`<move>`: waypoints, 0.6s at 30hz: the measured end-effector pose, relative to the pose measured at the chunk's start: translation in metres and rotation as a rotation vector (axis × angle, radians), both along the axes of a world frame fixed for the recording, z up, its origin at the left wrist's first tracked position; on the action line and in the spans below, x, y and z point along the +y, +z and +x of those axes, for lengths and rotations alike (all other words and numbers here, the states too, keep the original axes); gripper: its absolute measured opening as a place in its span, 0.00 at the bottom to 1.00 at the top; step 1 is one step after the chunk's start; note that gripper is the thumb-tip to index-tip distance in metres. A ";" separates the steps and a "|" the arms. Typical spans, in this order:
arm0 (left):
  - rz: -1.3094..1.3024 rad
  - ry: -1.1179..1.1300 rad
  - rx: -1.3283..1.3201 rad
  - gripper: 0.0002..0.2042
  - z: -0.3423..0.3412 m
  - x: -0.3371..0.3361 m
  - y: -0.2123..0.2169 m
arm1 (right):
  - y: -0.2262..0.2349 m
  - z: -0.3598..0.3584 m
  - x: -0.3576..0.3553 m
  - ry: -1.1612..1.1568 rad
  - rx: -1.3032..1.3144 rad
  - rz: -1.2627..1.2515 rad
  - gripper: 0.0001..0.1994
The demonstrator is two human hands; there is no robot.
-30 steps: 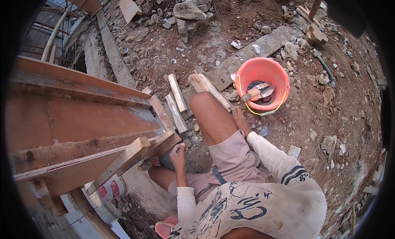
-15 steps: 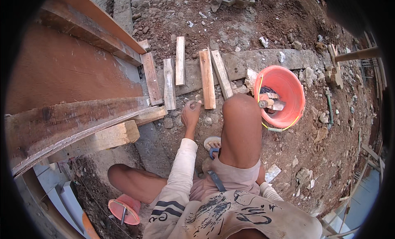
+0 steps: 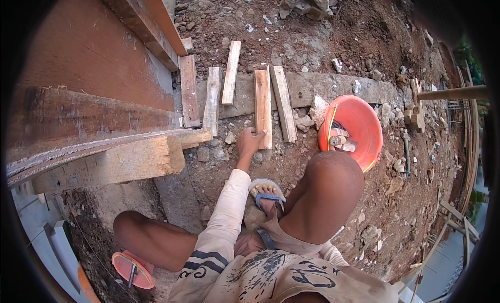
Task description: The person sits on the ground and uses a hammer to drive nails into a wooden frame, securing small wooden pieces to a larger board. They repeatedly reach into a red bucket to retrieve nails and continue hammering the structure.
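Note:
My left hand point(image 3: 249, 145) reaches forward to the near end of a light brown wooden strip point(image 3: 263, 105) on the ground. Its fingers close on the strip's left edge; their undersides are hidden. Just right of it lies another strip point(image 3: 283, 102). Farther left are a pale strip point(image 3: 231, 73), a wavy-edged strip point(image 3: 212, 102) and a reddish strip point(image 3: 189, 92). My right hand is out of sight behind my raised leg; only part of its sleeve point(image 3: 333, 254) shows.
A red bucket point(image 3: 372, 123) holding wood pieces and a handled tool stands right of the strips. Heavy timber point(image 3: 120, 167) and a formwork panel point(image 3: 94, 68) rise at left. A small pink container point(image 3: 130, 261) sits lower left. Rocks point(image 3: 307, 2) lie at the back.
My left hand has moved slightly right from beside the strips onto the near end of the light brown one. My raised knee has swung right, and the view has shifted.

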State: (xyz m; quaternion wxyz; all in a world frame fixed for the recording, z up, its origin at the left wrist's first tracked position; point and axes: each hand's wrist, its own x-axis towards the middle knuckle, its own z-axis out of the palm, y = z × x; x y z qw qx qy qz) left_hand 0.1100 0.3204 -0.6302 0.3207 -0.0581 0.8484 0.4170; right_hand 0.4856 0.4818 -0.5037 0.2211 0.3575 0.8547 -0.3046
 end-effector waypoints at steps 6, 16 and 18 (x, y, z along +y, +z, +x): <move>-0.064 0.038 0.077 0.27 0.014 0.000 0.017 | 0.009 -0.065 0.011 -0.036 0.121 -0.052 0.13; -0.106 0.128 0.215 0.31 0.022 -0.019 0.019 | 0.003 -0.203 0.012 -0.029 0.336 -0.247 0.16; -0.181 0.078 0.302 0.35 0.028 -0.028 0.026 | -0.003 -0.224 0.012 0.006 0.379 -0.254 0.17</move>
